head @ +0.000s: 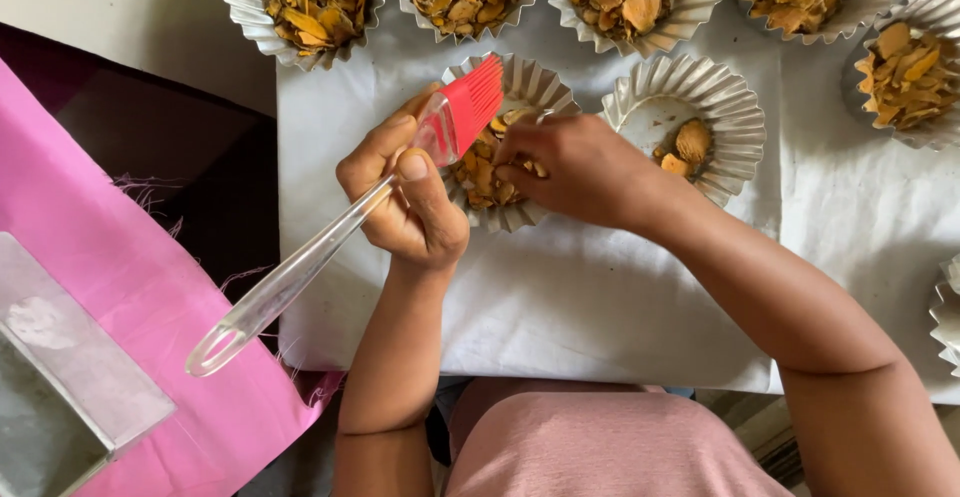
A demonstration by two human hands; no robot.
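Hands (410, 202), one brush (440, 132), eight cups (510, 87)

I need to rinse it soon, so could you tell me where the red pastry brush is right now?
In the head view, the pastry brush is in the left hand, left of centre, its red bristles over the fluted foil cup where the right hand is working.

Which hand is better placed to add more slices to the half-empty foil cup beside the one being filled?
Right, probably. The right hand rests on the middle foil cup, next to the half-empty foil cup. The left hand sits farther away and grips the red silicone brush.
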